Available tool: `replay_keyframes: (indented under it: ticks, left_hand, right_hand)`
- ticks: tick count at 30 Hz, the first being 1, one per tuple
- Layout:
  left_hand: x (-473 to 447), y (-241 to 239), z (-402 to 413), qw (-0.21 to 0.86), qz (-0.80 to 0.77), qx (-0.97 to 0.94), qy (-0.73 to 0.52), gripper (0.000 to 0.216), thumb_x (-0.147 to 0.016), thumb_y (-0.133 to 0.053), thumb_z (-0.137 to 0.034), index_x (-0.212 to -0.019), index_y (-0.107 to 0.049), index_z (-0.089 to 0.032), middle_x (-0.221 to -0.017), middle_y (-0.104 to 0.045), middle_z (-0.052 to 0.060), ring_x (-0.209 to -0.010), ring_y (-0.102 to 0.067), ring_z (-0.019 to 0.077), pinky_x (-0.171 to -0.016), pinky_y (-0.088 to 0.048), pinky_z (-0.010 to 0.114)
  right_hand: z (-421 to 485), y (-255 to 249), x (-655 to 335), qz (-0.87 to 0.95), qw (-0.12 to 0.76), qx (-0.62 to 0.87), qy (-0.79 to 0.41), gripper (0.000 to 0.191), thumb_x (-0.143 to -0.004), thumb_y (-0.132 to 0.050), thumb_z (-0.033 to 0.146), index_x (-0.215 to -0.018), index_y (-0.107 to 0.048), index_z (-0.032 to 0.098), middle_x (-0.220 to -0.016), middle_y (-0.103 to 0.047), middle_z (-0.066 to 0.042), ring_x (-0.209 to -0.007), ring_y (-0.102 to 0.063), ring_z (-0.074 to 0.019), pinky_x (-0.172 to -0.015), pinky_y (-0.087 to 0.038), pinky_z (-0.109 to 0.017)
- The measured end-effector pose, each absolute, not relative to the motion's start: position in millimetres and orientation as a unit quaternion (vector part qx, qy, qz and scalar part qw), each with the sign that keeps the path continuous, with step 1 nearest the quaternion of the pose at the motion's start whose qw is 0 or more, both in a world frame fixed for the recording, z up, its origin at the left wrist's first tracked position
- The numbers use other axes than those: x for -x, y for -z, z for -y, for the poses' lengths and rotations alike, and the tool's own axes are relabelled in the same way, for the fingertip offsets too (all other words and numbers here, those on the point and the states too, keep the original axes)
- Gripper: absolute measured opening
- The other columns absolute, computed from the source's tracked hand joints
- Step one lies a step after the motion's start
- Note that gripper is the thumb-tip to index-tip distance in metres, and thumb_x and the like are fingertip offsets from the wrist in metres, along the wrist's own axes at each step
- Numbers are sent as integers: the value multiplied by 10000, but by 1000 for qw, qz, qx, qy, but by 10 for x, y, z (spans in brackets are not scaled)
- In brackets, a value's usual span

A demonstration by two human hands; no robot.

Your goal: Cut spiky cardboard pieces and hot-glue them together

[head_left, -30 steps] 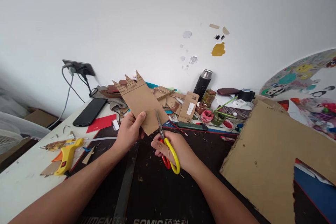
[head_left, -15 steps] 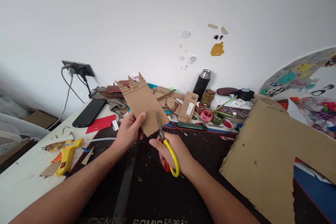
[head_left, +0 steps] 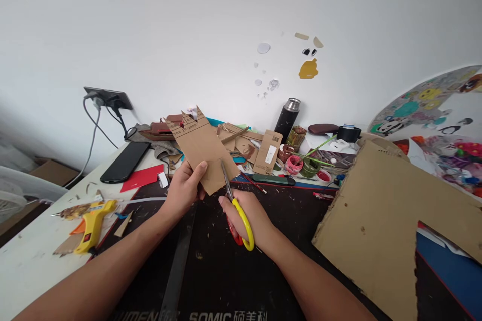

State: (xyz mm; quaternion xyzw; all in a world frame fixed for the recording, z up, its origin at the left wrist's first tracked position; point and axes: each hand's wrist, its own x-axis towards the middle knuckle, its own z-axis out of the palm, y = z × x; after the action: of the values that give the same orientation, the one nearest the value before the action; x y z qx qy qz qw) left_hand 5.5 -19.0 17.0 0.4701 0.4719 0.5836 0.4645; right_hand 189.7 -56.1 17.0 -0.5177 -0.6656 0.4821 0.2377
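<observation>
I work over a dark mat [head_left: 226, 271] printed with pale lettering along its near edge, laid on a white table [head_left: 26, 266] that runs back to a plain white wall [head_left: 188, 20]. Nearest me a long grey metal ruler [head_left: 176, 266] lies on the mat between my forearms. My left hand [head_left: 183, 190] is closed on the lower left edge of one piece of brown cardboard [head_left: 201, 153], thumb on its face, holding it tilted above the mat with its jagged cut points at the far end. My right hand [head_left: 244, 215] is wrapped through the handles of one pair of scissors [head_left: 235, 208], one handle yellow and one red, and the blades bite into the near edge of that cardboard just right of my left thumb. On the near right one large cardboard sheet [head_left: 376, 230] with a notch cut out of it lies over a blue board [head_left: 448, 271] and hides much of the table's right side. On the left lie one yellow glue gun [head_left: 92, 220], one red card [head_left: 143, 176] and, farther back, one black phone [head_left: 124, 160]. Behind my hands sits a heap of cardboard offcuts [head_left: 241, 143], too jumbled to count, then small paint pots [head_left: 301, 164] and one dark flask [head_left: 288, 118] standing upright against the wall. Far left, a black wall socket [head_left: 107, 96] carries two plugs with trailing cables. A painted round board [head_left: 437, 110] leans at the far right.
</observation>
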Motion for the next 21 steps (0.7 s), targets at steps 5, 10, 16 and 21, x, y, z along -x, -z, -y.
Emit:
replay_keyframes:
  ticks: [5, 10, 16, 21]
  left_hand:
    - [-61, -159, 190, 467, -470, -466, -587, 514, -839, -782, -675, -916, -558, -219, -567, -603, -74, -302, -479, 106, -266, -348, 214]
    - [-59, -158, 191, 465, -474, -460, -590, 534, -820, -795, -681, -933, -552, -219, -577, -602, -79, -297, -484, 105, -259, -352, 211]
    - [-58, -163, 201, 465, -474, -451, -596, 486, -845, -785, -644, -923, -551, -226, -582, -593, -75, -307, -490, 104, -264, -361, 211]
    - [-29, -149, 197, 471, -476, -435, -601, 443, -869, -770, -619, -924, -581, -222, -614, -633, -46, -342, -524, 113, -288, -387, 216]
  right_hand:
    - [572, -191, -1887, 683, 237, 521, -453, 354, -1085, -511, 363, -754, -487, 238, -499, -547, 46, -426, -576, -140, -502, -385, -225]
    - [579, -219, -1879, 702, 244, 534, -404, 337, -1058, -549, 332, -742, -481, 237, -532, -566, 26, -484, -583, -151, -535, -372, -241]
    - [570, -199, -1884, 706, 252, 525, -403, 369, -1054, -590, 378, -728, -484, 244, -532, -561, 13, -478, -569, -161, -512, -365, -252]
    - [592, -195, -1873, 662, 249, 522, -477, 362, -1064, -589, 482, -799, -514, 248, -484, -515, 55, -373, -530, -136, -434, -365, -221]
